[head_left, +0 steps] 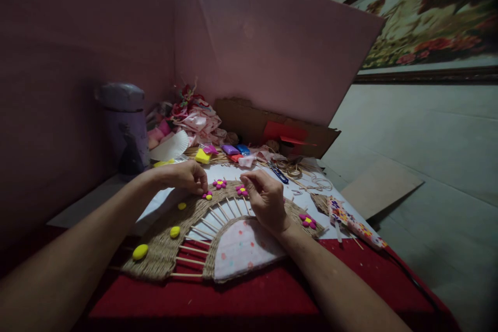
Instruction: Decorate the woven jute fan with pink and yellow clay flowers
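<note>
A fan-shaped piece [159, 249] woven of brown twine over thin wooden sticks lies across the table, with a spotted white cloth half-round [241, 251] at its base. Magenta clay flowers with yellow centres, such as the one at the right end [307, 221], sit on the twine band, and plain yellow clay discs [140, 252] lie along its left part. My left hand [192, 177] is closed, fingertips down at a partly formed flower [209, 196]. My right hand [266, 199] hovers over the band in a pinch; what either hand's fingertips hold is hidden or too small to name.
Behind the fan lie clay packets [230, 150], blue-handled scissors [278, 172] and a pile of pink wrappers [198, 122]. A purple cylinder [123, 129] stands at left. A flower-patterned glue gun [356, 225] with a cord rests at right, near the table's edge.
</note>
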`<state>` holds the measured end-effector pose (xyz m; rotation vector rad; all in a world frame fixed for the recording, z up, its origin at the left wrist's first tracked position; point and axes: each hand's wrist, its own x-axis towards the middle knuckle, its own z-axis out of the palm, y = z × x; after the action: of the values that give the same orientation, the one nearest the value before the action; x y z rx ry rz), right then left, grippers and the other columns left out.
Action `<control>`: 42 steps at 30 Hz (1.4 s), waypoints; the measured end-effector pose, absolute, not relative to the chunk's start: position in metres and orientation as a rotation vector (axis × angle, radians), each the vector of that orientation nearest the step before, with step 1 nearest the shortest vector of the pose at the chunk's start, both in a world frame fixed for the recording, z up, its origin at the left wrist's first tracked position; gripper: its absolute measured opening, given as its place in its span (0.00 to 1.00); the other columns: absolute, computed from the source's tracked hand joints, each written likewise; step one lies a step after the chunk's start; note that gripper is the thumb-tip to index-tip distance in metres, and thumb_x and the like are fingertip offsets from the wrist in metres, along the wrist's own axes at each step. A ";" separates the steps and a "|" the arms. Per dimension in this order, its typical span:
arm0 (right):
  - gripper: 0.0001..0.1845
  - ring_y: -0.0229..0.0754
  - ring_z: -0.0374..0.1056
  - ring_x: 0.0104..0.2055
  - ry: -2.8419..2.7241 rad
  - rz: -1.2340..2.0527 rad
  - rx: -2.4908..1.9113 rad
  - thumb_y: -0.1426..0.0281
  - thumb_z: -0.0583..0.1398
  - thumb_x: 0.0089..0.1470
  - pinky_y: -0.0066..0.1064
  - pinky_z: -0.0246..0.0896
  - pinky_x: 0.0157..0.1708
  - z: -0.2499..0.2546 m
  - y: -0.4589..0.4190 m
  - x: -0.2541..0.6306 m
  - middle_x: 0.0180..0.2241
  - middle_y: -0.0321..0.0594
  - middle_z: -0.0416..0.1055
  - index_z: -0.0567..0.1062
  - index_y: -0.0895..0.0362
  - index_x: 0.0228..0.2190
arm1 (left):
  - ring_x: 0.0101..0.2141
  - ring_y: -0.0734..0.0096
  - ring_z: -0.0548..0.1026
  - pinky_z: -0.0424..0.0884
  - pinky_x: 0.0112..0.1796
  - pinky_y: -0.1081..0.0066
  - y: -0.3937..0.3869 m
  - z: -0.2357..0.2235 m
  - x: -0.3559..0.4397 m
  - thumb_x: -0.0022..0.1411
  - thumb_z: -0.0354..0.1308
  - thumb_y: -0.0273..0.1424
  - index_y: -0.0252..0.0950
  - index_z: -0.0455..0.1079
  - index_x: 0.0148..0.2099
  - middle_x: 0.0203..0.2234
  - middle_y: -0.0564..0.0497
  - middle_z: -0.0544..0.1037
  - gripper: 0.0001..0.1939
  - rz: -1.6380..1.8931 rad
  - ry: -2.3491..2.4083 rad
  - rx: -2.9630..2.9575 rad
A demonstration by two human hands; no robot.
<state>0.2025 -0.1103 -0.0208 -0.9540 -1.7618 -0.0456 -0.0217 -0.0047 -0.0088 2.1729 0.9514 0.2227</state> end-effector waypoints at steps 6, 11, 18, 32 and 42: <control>0.06 0.37 0.65 0.29 -1.761 -0.043 -0.955 0.72 0.55 0.55 0.29 0.60 0.30 -0.020 -0.111 0.202 0.26 0.38 0.70 0.72 0.58 0.31 | 0.22 0.75 0.64 0.56 0.25 0.75 -0.003 -0.010 -0.022 0.43 0.59 0.31 0.36 0.76 0.28 0.20 0.52 0.74 0.08 0.217 0.942 2.203; 0.06 0.38 0.65 0.30 -1.765 -0.038 -0.956 0.71 0.55 0.55 0.29 0.60 0.30 -0.020 -0.111 0.202 0.28 0.38 0.70 0.72 0.57 0.31 | 0.22 0.75 0.65 0.57 0.25 0.75 -0.004 -0.010 -0.022 0.43 0.59 0.31 0.36 0.77 0.29 0.20 0.53 0.74 0.08 0.213 0.950 2.208; 0.06 0.37 0.65 0.29 -1.765 -0.045 -0.956 0.72 0.55 0.55 0.28 0.59 0.29 -0.020 -0.111 0.202 0.27 0.38 0.70 0.72 0.58 0.31 | 0.22 0.76 0.64 0.55 0.24 0.75 -0.006 -0.009 -0.022 0.44 0.58 0.30 0.34 0.77 0.30 0.20 0.52 0.74 0.09 0.207 0.926 2.235; 0.05 0.37 0.65 0.29 -1.763 -0.045 -0.944 0.72 0.55 0.54 0.29 0.60 0.30 -0.021 -0.111 0.202 0.28 0.38 0.71 0.72 0.57 0.31 | 0.21 0.77 0.61 0.52 0.22 0.75 -0.005 -0.008 -0.023 0.41 0.64 0.34 0.36 0.77 0.31 0.17 0.56 0.67 0.12 0.178 0.926 2.220; 0.05 0.37 0.66 0.30 -1.761 -0.023 -0.943 0.72 0.56 0.55 0.28 0.60 0.32 -0.022 -0.110 0.202 0.28 0.38 0.71 0.72 0.58 0.31 | 0.21 0.77 0.61 0.52 0.22 0.76 -0.005 -0.010 -0.021 0.40 0.65 0.38 0.36 0.75 0.29 0.17 0.56 0.67 0.14 0.173 0.911 2.214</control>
<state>0.2021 -0.1097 -0.0217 -0.9431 -1.7614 -0.0234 -0.0213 -0.0053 -0.0097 2.2143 0.9109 0.1728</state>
